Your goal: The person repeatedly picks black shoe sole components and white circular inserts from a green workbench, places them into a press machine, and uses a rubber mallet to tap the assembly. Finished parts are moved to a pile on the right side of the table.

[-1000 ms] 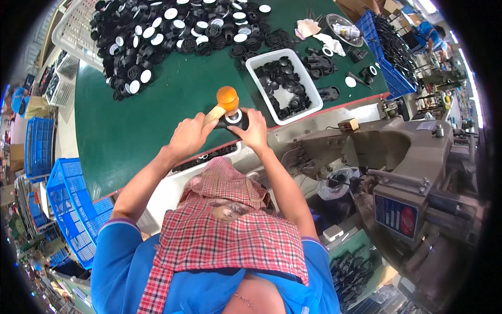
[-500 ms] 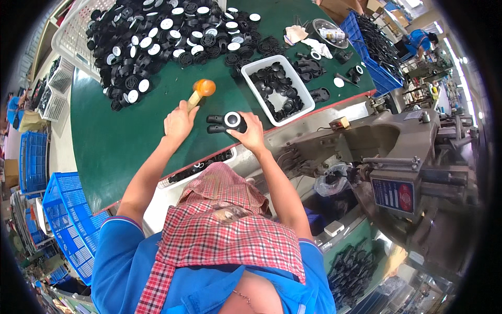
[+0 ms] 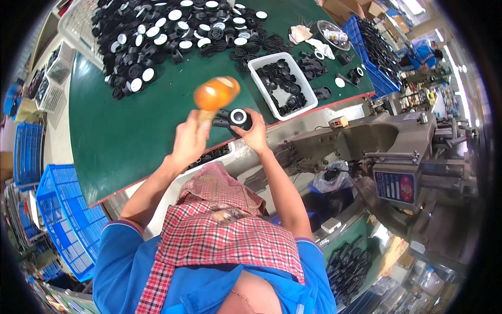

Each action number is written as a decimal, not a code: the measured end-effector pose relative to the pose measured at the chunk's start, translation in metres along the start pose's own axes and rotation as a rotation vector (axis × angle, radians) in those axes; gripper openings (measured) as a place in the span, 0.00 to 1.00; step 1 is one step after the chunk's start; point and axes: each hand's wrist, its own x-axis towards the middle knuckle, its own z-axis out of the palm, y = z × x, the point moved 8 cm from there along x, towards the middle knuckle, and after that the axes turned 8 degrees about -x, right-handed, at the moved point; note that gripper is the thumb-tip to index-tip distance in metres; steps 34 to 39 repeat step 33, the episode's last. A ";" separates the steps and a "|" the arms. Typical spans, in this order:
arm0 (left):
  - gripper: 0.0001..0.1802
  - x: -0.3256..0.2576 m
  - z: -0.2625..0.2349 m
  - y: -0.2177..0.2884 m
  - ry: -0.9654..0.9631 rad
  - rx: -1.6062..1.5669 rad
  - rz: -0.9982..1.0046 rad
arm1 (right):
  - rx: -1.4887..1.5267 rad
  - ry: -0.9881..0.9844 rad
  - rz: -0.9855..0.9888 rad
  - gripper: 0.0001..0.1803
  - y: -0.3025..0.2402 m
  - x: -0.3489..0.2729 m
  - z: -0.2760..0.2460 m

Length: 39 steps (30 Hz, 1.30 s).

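My left hand [image 3: 191, 138] is closed round the pale handle of a mallet with a glossy orange head [image 3: 215, 95]. The head is raised and slightly blurred, left of and above a black plastic part [image 3: 240, 120] with a white ring around a dark centre. Two prongs of this part point left, partly hidden by the mallet handle. Fingers and thumb of my right hand [image 3: 255, 135] grip its right side near the green table's [image 3: 136, 123] red front edge. Just beyond is a white tray [image 3: 300, 112] of small black caps.
A large heap of black round parts with white discs [image 3: 172, 39] covers the far left of the table. Cloths [image 3: 319, 48] and loose black pieces lie at right. A grey machine [image 3: 397, 136] stands right; a blue crate [image 3: 68, 209] sits left. Another person [image 3: 422, 55] is far right.
My left hand has moved right, bringing the mallet up and closer to the black part. My right hand, still gripping that part, has shifted slightly right.
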 end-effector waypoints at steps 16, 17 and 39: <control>0.25 0.005 -0.036 -0.053 0.261 0.714 0.304 | 0.554 -0.050 0.129 0.30 0.035 -0.028 0.014; 0.22 -0.018 -0.048 -0.040 0.268 0.638 0.321 | 0.696 -0.156 0.279 0.26 0.038 -0.048 0.020; 0.30 -0.381 -0.380 0.019 0.540 -0.552 0.298 | 0.456 -1.461 0.308 0.28 -0.213 -0.224 0.290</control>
